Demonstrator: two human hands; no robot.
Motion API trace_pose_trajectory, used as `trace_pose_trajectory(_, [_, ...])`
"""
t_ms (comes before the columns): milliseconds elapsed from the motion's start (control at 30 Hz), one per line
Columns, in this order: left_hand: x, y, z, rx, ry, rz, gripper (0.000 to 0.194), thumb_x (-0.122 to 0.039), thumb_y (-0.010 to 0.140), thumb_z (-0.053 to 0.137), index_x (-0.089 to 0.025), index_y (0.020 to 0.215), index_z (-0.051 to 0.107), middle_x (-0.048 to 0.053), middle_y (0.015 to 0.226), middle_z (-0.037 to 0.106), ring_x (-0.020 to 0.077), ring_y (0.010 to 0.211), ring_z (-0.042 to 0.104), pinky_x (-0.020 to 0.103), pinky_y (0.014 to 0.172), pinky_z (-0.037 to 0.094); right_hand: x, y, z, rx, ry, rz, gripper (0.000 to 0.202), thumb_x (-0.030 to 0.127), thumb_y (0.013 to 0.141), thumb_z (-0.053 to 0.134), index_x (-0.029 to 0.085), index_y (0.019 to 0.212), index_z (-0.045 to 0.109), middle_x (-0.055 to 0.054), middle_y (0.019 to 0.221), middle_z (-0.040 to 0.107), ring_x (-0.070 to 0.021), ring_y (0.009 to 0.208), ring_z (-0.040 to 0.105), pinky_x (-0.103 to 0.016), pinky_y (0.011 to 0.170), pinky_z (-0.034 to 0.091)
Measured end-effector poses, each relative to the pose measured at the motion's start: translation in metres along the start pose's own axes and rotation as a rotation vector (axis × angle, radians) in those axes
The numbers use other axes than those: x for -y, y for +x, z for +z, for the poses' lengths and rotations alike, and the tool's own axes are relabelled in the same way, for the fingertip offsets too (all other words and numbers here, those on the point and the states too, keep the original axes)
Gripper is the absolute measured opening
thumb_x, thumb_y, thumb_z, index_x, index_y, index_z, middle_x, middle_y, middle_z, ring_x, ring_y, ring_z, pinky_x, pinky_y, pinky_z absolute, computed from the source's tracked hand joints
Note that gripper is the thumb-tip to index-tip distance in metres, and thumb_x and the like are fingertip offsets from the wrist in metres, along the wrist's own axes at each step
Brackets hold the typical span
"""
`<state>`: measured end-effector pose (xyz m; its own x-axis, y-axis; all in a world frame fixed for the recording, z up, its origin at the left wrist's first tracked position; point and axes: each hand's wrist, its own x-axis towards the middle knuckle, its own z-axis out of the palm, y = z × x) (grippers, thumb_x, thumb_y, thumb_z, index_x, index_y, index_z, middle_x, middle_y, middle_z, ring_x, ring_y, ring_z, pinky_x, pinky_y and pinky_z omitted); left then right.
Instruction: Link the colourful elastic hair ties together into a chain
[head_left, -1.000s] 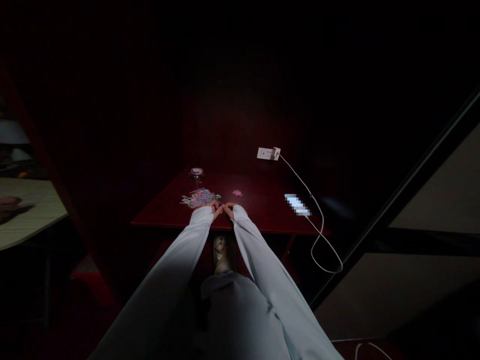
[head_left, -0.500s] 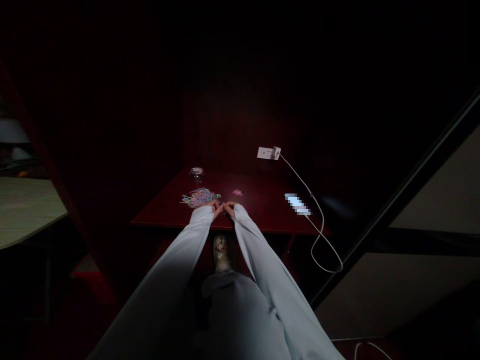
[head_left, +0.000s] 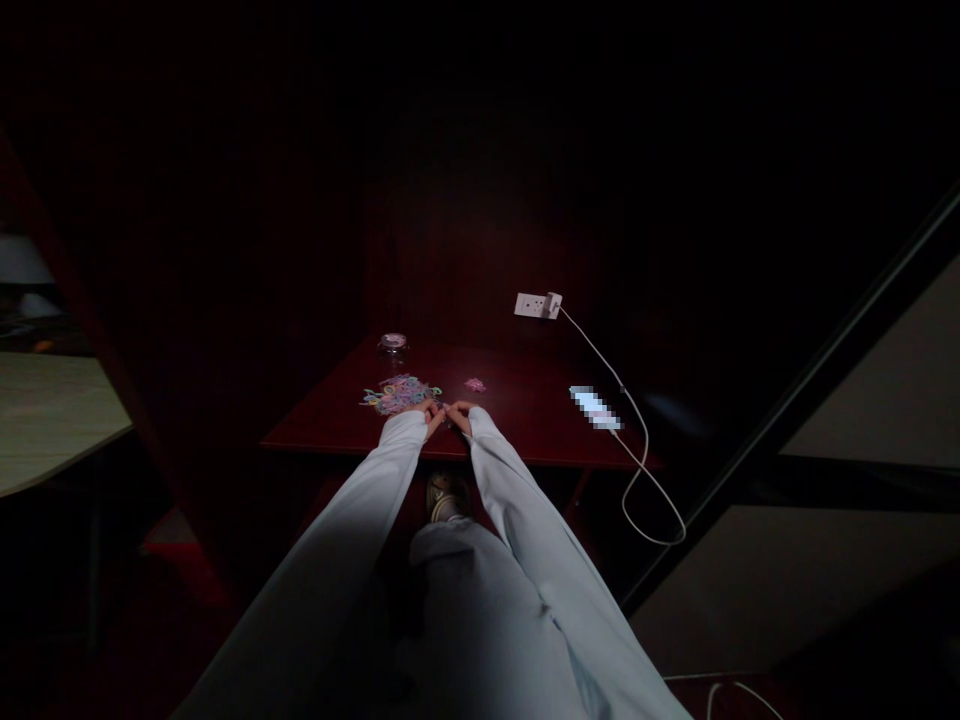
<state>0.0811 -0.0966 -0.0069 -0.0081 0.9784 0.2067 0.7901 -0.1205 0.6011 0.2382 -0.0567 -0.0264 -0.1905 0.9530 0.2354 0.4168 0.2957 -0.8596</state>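
Note:
Near the front edge of the dark red table (head_left: 525, 435), my left hand (head_left: 430, 413) and my right hand (head_left: 457, 413) meet with bent fingers. Both are closed in a pinch on something small, too small and dark to name. Just beyond my left hand lies a loose pile of thin pastel loops (head_left: 397, 394), pink, blue, green and yellow. A small pink cluster (head_left: 475, 385) of similar pieces rests apart from it, beyond my right hand. Behind the pile stands a clear jar (head_left: 392, 345) with a pinkish-white top.
At the right, a phone with a blurred screen (head_left: 596, 408) lies on the table, joined by a white cable (head_left: 646, 440) to a charger in the wall socket (head_left: 536, 305). My shoe (head_left: 446, 495) is under the table edge. A pale table (head_left: 52, 415) stands left.
My hands stay almost in the same place, with slight finger movement. My leg and shoe have shifted a little under the table. The pile and the pink cluster look the same.

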Motion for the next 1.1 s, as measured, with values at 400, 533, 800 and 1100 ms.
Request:
trace_pose_trajectory(400, [-0.001, 0.003, 0.002, -0.016, 0.036, -0.025, 0.029, -0.045, 0.098, 0.053, -0.022, 0.082, 0.058, -0.002, 0.067, 0.057, 0.0165, 0.068, 0.056, 0.027, 0.063, 0.031, -0.001, 0.001, -0.002, -0.019, 0.060, -0.019, 0.037, 0.048, 0.090, 0.065, 0.020, 0.065, 0.066, 0.001, 0.064, 0.068, -0.0121, 0.062, 0.059, -0.022, 0.064, 0.042])
trace_pose_trajectory(533, [0.004, 0.005, 0.005, -0.038, 0.043, 0.000, 0.027, -0.041, 0.099, 0.051, -0.023, 0.082, 0.060, 0.000, 0.068, 0.061, 0.0190, 0.069, 0.059, 0.028, 0.062, 0.032, -0.002, -0.001, -0.003, -0.041, 0.077, -0.024, 0.039, 0.050, 0.089, 0.063, 0.020, 0.064, 0.066, -0.001, 0.065, 0.069, -0.0133, 0.064, 0.061, -0.023, 0.065, 0.044])
trace_pose_trajectory(800, [0.021, 0.021, 0.017, -0.018, -0.168, 0.075, 0.031, -0.040, 0.100, 0.048, -0.024, 0.089, 0.072, -0.002, 0.065, 0.063, 0.0172, 0.066, 0.059, 0.026, 0.063, 0.041, -0.002, 0.003, 0.000, -0.009, 0.142, 0.000, 0.039, 0.051, 0.086, 0.072, 0.020, 0.064, 0.068, 0.001, 0.060, 0.066, -0.0123, 0.059, 0.057, -0.023, 0.061, 0.041])
trace_pose_trajectory(1100, [0.033, 0.028, 0.027, 0.001, -0.435, 0.221, 0.031, -0.039, 0.100, 0.048, -0.022, 0.083, 0.069, 0.000, 0.061, 0.060, 0.0173, 0.064, 0.059, 0.027, 0.068, 0.045, 0.000, 0.003, -0.001, 0.064, 0.219, -0.053, 0.046, 0.064, 0.081, 0.077, 0.020, 0.067, 0.072, 0.002, 0.058, 0.065, -0.0121, 0.058, 0.056, -0.023, 0.061, 0.043])
